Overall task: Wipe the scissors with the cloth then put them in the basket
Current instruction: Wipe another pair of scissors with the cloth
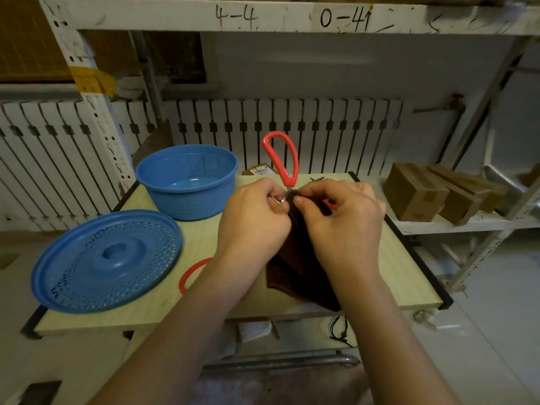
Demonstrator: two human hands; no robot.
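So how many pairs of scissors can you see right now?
2. One pair of scissors is held in both hands above the table; a second pair lies under the left forearm, only a red handle loop showing.

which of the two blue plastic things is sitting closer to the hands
The blue basket, the deep open bowl at the table's far side beside the left hand. The flat perforated lid lies further left.

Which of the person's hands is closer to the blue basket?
The left hand. It is just right of the blue basket, gripping the scissors; the right hand is farther right, holding the cloth.
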